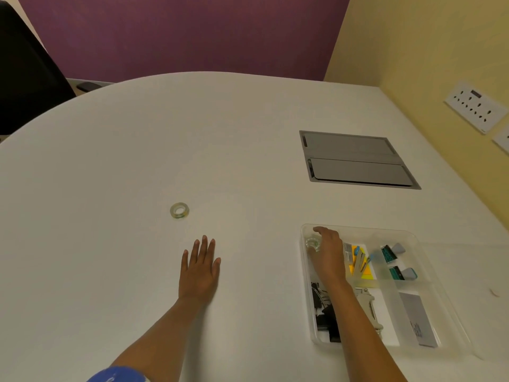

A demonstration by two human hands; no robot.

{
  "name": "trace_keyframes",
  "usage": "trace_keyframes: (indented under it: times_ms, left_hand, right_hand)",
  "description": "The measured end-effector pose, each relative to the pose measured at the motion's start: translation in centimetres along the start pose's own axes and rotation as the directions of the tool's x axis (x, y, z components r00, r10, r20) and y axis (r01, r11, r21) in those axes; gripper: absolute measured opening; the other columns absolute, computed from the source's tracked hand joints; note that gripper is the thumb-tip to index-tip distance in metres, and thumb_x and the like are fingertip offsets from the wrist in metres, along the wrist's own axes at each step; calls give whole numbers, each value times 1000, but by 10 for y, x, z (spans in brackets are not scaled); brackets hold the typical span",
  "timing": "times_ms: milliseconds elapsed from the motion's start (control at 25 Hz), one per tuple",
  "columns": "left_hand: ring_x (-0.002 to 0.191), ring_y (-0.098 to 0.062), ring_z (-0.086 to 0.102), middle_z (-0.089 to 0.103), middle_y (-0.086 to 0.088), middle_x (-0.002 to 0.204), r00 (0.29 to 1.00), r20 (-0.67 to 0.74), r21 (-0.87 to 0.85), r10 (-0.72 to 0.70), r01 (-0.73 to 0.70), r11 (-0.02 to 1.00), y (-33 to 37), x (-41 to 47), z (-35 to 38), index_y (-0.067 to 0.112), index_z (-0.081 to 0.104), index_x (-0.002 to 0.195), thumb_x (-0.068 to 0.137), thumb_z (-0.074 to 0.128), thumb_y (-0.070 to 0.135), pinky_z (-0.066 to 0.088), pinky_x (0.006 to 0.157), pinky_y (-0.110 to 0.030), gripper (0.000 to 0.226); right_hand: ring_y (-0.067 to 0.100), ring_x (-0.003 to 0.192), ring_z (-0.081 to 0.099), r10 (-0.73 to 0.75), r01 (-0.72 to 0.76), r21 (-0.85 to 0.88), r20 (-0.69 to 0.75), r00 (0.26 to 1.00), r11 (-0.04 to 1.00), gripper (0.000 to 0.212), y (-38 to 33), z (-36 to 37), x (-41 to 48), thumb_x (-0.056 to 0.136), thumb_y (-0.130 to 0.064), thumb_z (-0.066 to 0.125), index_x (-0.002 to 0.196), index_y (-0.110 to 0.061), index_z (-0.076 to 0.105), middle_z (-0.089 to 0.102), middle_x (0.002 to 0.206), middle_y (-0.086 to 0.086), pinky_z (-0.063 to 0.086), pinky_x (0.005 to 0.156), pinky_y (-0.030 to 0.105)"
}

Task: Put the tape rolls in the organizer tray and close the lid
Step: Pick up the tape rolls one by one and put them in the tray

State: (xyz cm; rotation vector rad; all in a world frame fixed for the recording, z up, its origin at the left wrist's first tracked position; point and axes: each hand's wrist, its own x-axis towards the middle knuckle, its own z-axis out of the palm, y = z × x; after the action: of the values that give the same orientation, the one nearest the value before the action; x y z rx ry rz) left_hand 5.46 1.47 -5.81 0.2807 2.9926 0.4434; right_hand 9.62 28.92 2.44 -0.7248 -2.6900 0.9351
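A clear tape roll [179, 210] lies flat on the white table, a little beyond my left hand [200, 267]. That hand rests palm down, fingers spread, holding nothing. The clear plastic organizer tray [407, 233] sits at the right with no lid on it. My right hand [329, 253] reaches into the tray's far-left compartment, fingers curled around a second clear tape roll [313, 243] low inside that compartment. No lid is in view.
Other tray compartments hold black binder clips [322, 312], a stapler [370, 304], sticky notes [360, 267], two teal-and-grey items [392, 253] and a grey card [417, 318]. A grey cable hatch [355, 161] is set in the table behind. A wall with sockets [475, 110] stands right.
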Motion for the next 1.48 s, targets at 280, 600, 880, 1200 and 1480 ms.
trace_keyframes:
  times_ms: [280, 600, 880, 1200, 1480]
  left_hand:
    - [147, -10, -10, -7, 7, 159, 999, -43, -8, 9, -9, 1000, -2, 0, 1, 24, -2, 150, 97, 10, 43, -6, 121, -35, 57]
    - [145, -9, -12, -7, 11, 158, 996, -65, 2, 56, -56, 998, -7, 17, -2, 26, -2, 150, 100, 21, 41, -15, 117, -30, 57]
    - [148, -15, 5, 21, 0, 159, 989, -87, 49, 117, -113, 992, -9, 41, -9, 20, 19, 150, 99, 29, 39, -16, 117, -33, 56]
    - [111, -21, 66, 66, -10, 123, 977, -168, -45, 133, -142, 989, -4, 45, -20, 14, 40, 131, 95, 22, 38, 55, 88, -37, 47]
    - [145, -20, 25, 28, -4, 156, 995, -14, 21, 100, -100, 995, -9, 45, -12, 23, 19, 150, 94, 16, 51, 7, 119, -45, 62]
  right_hand:
    - [24, 118, 49, -190, 193, 33, -70, 979, 981, 30, -57, 24, 5, 92, -4, 57, 121, -9, 58, 57, 123, 10, 39, 87, 20]
    - [20, 129, 44, -359, 380, -22, 277, 891, 925, 36, -137, 112, 18, 96, -15, 52, 132, -14, 51, 48, 139, 6, 47, 99, 29]
    - [25, 132, 37, -431, 529, -64, 502, 750, 846, 50, -187, 179, 33, 96, -17, 53, 143, -11, 36, 37, 146, 10, 45, 99, 34]
    - [26, 134, 36, -448, 581, -57, 578, 682, 812, 61, -215, 217, 48, 93, -20, 58, 146, -9, 30, 34, 150, 9, 42, 104, 37]
    - [24, 129, 42, -459, 536, 2, 518, 722, 844, 54, -216, 211, 47, 92, -16, 57, 142, -8, 38, 43, 142, 9, 47, 98, 34]
